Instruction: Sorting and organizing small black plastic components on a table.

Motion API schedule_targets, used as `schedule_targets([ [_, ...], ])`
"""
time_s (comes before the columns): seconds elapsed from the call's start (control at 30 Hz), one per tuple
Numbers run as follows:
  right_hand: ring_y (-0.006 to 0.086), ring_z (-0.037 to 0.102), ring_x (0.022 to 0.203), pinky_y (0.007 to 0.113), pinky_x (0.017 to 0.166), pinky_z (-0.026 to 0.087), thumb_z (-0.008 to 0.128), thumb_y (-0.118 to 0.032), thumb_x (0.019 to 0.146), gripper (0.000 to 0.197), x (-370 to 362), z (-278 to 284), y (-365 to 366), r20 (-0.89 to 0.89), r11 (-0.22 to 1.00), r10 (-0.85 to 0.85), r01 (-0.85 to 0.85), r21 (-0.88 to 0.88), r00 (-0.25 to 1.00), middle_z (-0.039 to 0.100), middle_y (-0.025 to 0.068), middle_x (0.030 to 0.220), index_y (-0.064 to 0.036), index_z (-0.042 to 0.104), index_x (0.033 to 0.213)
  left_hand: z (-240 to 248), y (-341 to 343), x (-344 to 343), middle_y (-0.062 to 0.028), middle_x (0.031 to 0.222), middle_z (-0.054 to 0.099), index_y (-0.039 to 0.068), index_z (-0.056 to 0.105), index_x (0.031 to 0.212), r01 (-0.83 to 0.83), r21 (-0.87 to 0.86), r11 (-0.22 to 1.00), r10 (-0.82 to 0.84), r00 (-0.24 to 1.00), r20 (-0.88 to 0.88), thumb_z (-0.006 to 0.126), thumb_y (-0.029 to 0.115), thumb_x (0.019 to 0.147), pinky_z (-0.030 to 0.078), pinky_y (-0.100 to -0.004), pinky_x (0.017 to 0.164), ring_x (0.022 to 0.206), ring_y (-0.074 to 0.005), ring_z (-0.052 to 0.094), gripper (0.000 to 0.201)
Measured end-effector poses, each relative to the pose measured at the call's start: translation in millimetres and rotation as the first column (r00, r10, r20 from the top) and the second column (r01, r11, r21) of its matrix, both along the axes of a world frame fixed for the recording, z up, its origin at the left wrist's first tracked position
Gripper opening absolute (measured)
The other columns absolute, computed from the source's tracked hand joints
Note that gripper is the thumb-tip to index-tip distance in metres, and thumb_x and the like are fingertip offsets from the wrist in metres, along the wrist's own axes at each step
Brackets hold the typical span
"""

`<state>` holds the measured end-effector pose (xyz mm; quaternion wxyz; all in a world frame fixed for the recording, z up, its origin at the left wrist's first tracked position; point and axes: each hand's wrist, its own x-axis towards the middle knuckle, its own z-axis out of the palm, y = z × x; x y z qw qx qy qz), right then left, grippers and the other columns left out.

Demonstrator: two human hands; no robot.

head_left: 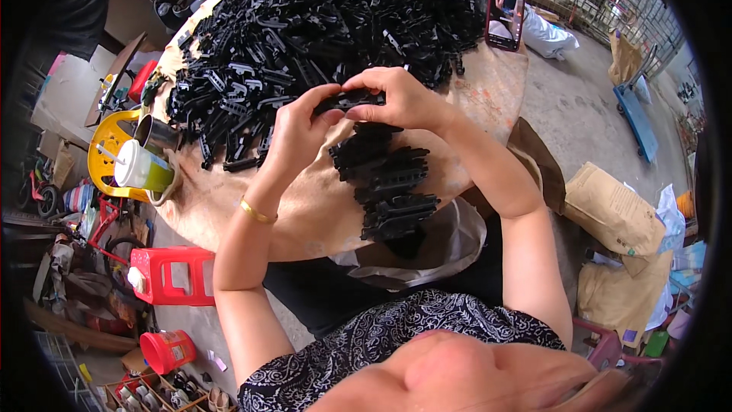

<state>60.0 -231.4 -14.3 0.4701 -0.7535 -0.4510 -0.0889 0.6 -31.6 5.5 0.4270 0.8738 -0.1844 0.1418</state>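
Both hands meet above the round table's near half, gripping a short black plastic part [358,99] between them. My left hand [299,123] pinches its left end with thumb and fingers. At the other end, the fingers and thumb of my right hand [396,98] close round it, hiding much of its shape. Just beyond my hands rises a large heap of similar black plastic parts [320,23]. Nearer to me, below my right hand, several stacked rows of the black parts [389,179] reach to the table's near edge.
A tan cloth [488,95] covers the table. A phone [505,11] stands at its right edge. On the left, a lidded green drink cup [143,166] sits by a yellow chair [107,145], above a red stool [174,275]. Brown sacks [614,210] lie at right. An open white bag [450,248] hangs at my lap.
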Motion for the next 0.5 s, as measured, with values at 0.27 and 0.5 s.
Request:
schedule_targets([
  [0.27, 0.0207, 0.067, 0.083, 0.030, 0.070, 0.051, 0.073, -0.011, 0.078, 0.032, -13, 9, 2, -0.274, 0.997, 0.064, -0.052, 0.052, 0.960, 0.067, 0.0172, 0.092, 0.0018, 0.058, 0.104, 7, -5, -7, -0.0085, 0.073, 0.066, 0.001, 0.065, 0.099, -0.027, 0.082, 0.996, 0.020, 0.996, 0.083, 0.070, -0.001, 0.074, 0.045, -0.0228, 0.056, 0.062, -0.0091, 0.058, 0.026],
  [0.5, 0.0146, 0.065, 0.079, 0.027, 0.070, 0.052, 0.068, -0.003, 0.081, 0.028, -19, 12, 4, -0.173, 1.000, -0.007, 0.009, 0.011, 0.985, 0.067, 0.0135, 0.089, 0.0020, 0.058, 0.106, 6, -3, -6, -0.0081, 0.079, 0.069, -0.003, 0.062, 0.102, -0.005, 0.010, 1.000, 0.005, 1.000, -0.004, 0.065, -0.002, 0.079, 0.051, -0.0230, 0.064, 0.072, -0.0108, 0.066, 0.023],
])
